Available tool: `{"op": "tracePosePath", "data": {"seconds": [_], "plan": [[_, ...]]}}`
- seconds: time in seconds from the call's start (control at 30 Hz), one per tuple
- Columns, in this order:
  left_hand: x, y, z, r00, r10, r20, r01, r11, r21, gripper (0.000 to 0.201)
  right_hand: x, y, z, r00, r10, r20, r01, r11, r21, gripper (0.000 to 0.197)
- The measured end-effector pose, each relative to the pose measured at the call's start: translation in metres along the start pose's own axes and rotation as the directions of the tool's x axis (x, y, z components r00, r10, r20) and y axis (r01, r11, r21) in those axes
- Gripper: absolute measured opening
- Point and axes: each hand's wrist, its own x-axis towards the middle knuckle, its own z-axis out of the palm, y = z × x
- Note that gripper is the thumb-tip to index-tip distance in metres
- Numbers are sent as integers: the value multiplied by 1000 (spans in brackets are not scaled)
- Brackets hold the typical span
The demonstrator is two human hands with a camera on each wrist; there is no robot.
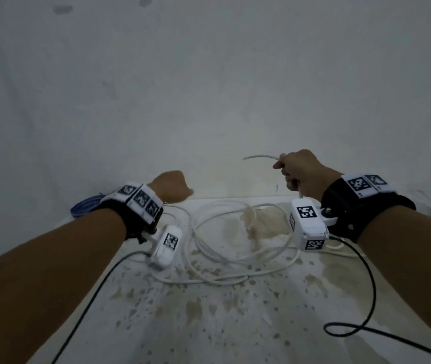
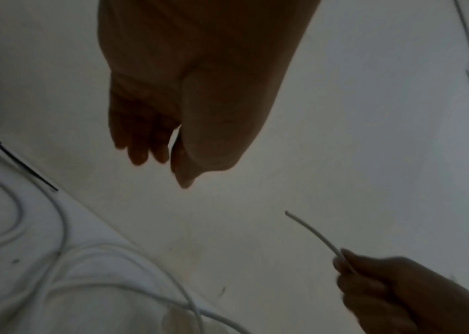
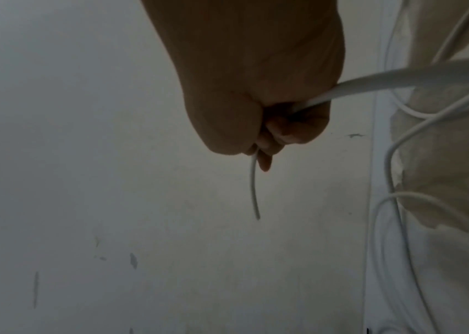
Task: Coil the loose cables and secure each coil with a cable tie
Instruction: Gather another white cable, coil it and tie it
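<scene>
White and thin, the cable [image 1: 219, 232] lies in loose loops on the stained desk [image 1: 209, 324]. The right hand [image 1: 302, 170] is clenched round one end, whose free tip points left toward the left hand [image 1: 173, 186], loosely curled and holding nothing.

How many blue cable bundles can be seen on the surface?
1. The blue cable bundle lies at the far left of the surface, partly hidden behind the left wrist band. More may be hidden there.
</scene>
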Motion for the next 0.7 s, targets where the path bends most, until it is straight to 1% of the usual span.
{"op": "tracePosePath", "data": {"seconds": [0.03, 0.07, 0.1, 0.13, 0.17, 0.2, 0.23, 0.27, 0.3, 0.33, 0.37, 0.4, 0.43, 0.47, 0.53, 0.57, 0.6, 0.63, 0.7], "plan": [[-15, 4, 10, 994, -13, 108, 24, 994, -104, 45, 2, 2, 1, 999, 17, -37, -14, 997, 80, 32], [-30, 9, 20, 969, -35, 246, 88, 974, -209, 50, 3, 2, 4, 997, 39, -66, -27, 985, 173, 32], [-45, 16, 29, 923, -41, 383, 165, 940, -297, 57, 3, 2, 8, 994, 66, -82, -41, 962, 270, 32], [-58, 22, 38, 873, -24, 487, 240, 890, -388, 63, 2, 1, 15, 991, 97, -89, -58, 930, 362, 32], [-68, 28, 44, 831, 9, 556, 319, 812, -489, 67, 0, 0, 23, 988, 128, -89, -76, 895, 439, 33], [-71, 32, 50, 810, 50, 584, 392, 695, -603, 66, -2, -2, 31, 984, 155, -91, -90, 862, 499, 33], [-71, 35, 55, 806, 82, 587, 461, 536, -707, 61, -6, -3, 40, 980, 176, -94, -98, 832, 546, 33], [-68, 37, 58, 816, 90, 571, 511, 351, -785, 53, -10, -4, 48, 977, 191, -95, -100, 806, 584, 33], [-66, 39, 60, 834, 74, 547, 533, 149, -833, 48, -14, -4, 55, 975, 200, -94, -101, 782, 615, 33], [-63, 41, 60, 853, 22, 521, 522, -23, -853, 47, -18, -4, 61, 975, 205, -88, -104, 766, 635, 33], [-61, 42, 58, 870, -38, 492, 481, -155, -863, 37, -21, -2, 66, 976, 204, -77, -110, 764, 635, 33], [-60, 41, 57, 888, -100, 449, 420, -222, -880, 20, -25, 0, 68, 978, 198, -61, -120, 781, 614, 33], [-60, 40, 54, 902, -156, 403, 364, -228, -903, 6, -27, 4, 69, 982, 184, -40, -128, 810, 572, 33], [-61, 36, 51, 914, -211, 347, 312, -182, -932, 6, -29, 9, 69, 987, 162, -19, -130, 847, 515, 33], [-59, 27, 44, 922, -286, 261, 240, -108, -965, 19, -28, 19, 63, 994, 107, 15, -105, 924, 367, 30], [-57, 21, 39, 915, -324, 239, 218, -100, -971, 25, -26, 25, 58, 997, 78, 15, -79, 953, 293, 30], [-54, 15, 35, 903, -373, 212, 209, -49, -977, 30, -23, 30, 51, 999, 50, 2, -50, 973, 224, 32], [-50, 8, 33, 888, -413, 199, 199, -44, -979, 31, -20, 35, 43, 1000, 24, -17, -20, 986, 165, 35], [-44, 1, 28, 860, -469, 201, 148, -148, -978, 23, -16, 44, 28, 1000, -21, -18, 23, 995, 94, 39]]}}
